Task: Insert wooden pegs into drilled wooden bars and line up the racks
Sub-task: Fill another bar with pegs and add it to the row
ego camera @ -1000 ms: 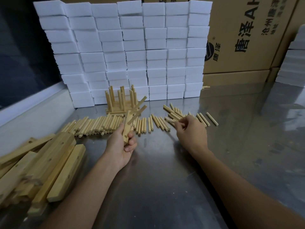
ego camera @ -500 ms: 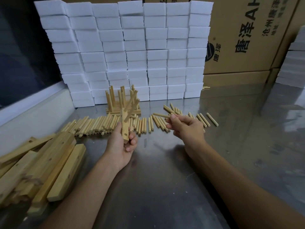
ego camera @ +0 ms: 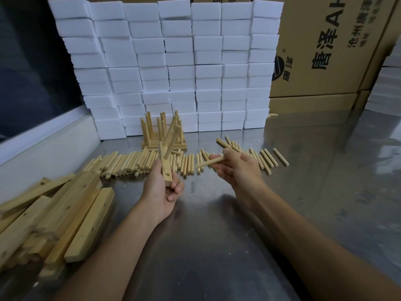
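left hand (ego camera: 161,187): grips drilled bar (ego camera: 166,170) upright above table (ego camera: 217,235), two pegs seated | right hand (ego camera: 236,168): fingers pinch loose peg (ego camera: 210,162), just right of bar | finished racks (ego camera: 162,135): behind, by foam blocks (ego camera: 173,61)

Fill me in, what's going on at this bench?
A person is assembling peg racks. The left hand grips a short drilled wooden bar upright, with two pale wooden pegs already seated and an empty hole near its lower end. The right hand pinches one loose round wooden peg, pointed toward the bar but not yet inserted. Finished racks stand by the white foam blocks; spare pegs and bars lie on the steel table.
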### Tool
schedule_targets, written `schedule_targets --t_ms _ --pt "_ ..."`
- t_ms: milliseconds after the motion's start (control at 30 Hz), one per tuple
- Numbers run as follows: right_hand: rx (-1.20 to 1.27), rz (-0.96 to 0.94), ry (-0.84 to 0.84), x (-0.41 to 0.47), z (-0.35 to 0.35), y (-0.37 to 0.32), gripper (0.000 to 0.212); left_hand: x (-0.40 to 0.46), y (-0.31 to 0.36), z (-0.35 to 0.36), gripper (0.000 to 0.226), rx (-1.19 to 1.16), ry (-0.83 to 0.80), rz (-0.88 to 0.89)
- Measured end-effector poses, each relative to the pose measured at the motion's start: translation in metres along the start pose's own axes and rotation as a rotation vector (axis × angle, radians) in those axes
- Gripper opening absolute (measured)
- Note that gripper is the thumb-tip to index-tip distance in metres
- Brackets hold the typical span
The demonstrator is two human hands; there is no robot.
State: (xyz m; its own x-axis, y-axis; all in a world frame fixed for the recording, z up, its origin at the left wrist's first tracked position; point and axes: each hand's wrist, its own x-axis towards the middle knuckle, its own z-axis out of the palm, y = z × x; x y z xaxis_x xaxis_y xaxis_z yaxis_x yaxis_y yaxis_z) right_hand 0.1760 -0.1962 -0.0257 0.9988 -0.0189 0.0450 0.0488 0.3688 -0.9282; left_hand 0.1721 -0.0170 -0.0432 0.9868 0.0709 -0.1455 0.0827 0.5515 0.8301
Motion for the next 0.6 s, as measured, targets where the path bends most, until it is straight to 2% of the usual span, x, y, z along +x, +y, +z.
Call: schedule_targets --t_ms 100,233,467,533,600 --pt "0.029 0.016 0.032 -0.0041 0.0039 -0.0027 0.029 0.0006 -0.0001 0.0000 0.046 -0.001 0.002 -0.002" --pt "0.024 0.036 0.066 -0.0036 0.0039 -0.0042 0.037 0.0010 -0.0003 -0.0002 0.046 0.000 0.002 -0.005" --pt "0.022 0.089 0.103 0.0000 0.0061 -0.0053 0.024 0.0003 -0.0003 0.0003 0.046 0.004 0.009 -0.005" --pt "-0.049 0.056 0.109 -0.0011 0.0079 -0.0026 0.023 0.0002 -0.0003 0.0008 0.046 0.002 0.011 -0.002" --pt "-0.230 -0.030 0.147 -0.0026 0.0083 0.0014 0.022 -0.0003 -0.0002 0.0009 0.046 0.001 0.013 0.000"
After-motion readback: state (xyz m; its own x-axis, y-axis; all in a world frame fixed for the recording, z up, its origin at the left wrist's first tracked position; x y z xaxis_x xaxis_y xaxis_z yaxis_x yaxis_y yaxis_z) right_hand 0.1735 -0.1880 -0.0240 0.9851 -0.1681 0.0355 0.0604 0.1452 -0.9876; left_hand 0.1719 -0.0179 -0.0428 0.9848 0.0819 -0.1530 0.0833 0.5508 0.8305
